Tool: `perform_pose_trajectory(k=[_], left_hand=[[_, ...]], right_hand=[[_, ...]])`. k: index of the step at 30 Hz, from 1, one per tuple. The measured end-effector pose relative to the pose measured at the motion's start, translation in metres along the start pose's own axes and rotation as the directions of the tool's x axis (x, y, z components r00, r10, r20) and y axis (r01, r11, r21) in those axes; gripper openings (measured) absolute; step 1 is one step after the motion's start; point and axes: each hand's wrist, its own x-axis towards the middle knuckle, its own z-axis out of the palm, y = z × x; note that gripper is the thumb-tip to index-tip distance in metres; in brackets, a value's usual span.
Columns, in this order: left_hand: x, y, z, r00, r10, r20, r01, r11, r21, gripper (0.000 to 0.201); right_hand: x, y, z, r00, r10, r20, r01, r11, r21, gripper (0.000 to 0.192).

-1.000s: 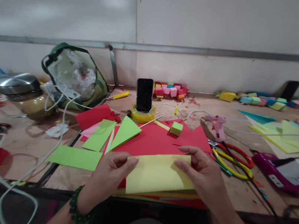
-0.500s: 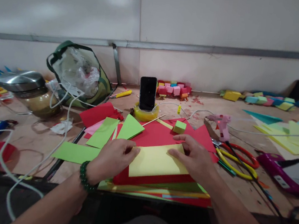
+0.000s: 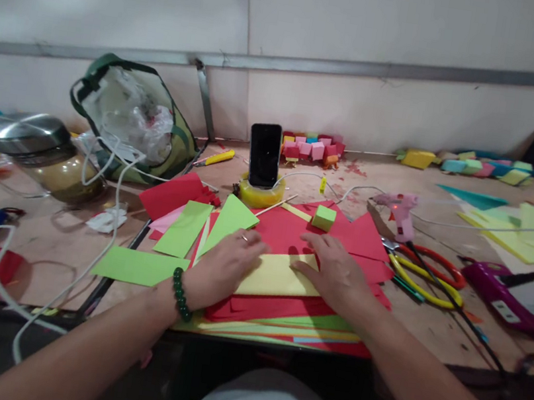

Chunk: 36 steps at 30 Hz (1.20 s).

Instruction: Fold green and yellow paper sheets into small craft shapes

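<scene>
we had both hands on a folded yellow paper (image 3: 280, 279), a bit below the middle of the frame. our left hand (image 3: 222, 263) lay palm down over its left end with the fingers stretched out. its thumb was hidden, so we could not tell if it was pinching the paper. our right hand (image 3: 337, 270) was not closed. its thumb touched the yellow paper and its other fingers reached past the top edge, with a gap between.

we wore a green bead bracelet (image 3: 181, 294) on our left wrist. under the yellow paper was a pile of red paper (image 3: 282, 229), with a green paper cube (image 3: 323, 218) sitting on it, just above our right hand. a long green paper strip (image 3: 136, 267) lay left of our left hand.

to the right of the pile we had scissors (image 3: 426, 294) with a yellow loop and a red loop. a pink glue gun (image 3: 398, 213) was just above them, and a purple power strip (image 3: 504, 289) was near the right edge of the frame. a black phone (image 3: 263, 156) stood up near the middle, with little paper cubes (image 3: 312, 150) beside it. on the left of the frame we saw a jar (image 3: 54, 175) with a shiny lid, next to a bag (image 3: 179, 147) lying open.
</scene>
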Motion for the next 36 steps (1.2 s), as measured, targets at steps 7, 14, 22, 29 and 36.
perform_pose_trajectory(k=[7,14,22,29,36], left_hand=[[-0.004,0.003,-0.013,0.958,0.198,0.206,-0.172,0.976,-0.137,0.056],[-0.009,0.004,-0.023,0.927,0.202,0.316,-0.143,0.969,-0.2,0.072],[-0.005,0.002,-0.026,0.912,0.2,0.358,-0.126,0.967,-0.22,0.071],[-0.008,0.001,-0.023,0.912,0.18,0.369,-0.109,0.973,-0.204,0.072],[-0.011,0.005,-0.022,0.929,0.182,0.323,-0.134,0.977,-0.165,0.065]], right_hand=[[0.0,-0.018,-0.006,0.872,-0.455,0.183,0.429,0.888,0.165,0.031],[-0.016,-0.022,-0.013,0.83,-0.503,0.241,0.435,0.854,0.284,0.046],[-0.019,-0.025,-0.016,0.721,-0.63,0.288,0.622,0.772,0.131,0.029],[-0.026,-0.014,-0.029,0.676,-0.668,0.311,0.682,0.727,0.08,0.023],[-0.041,0.005,-0.047,0.717,-0.621,0.316,0.638,0.767,0.058,0.028]])
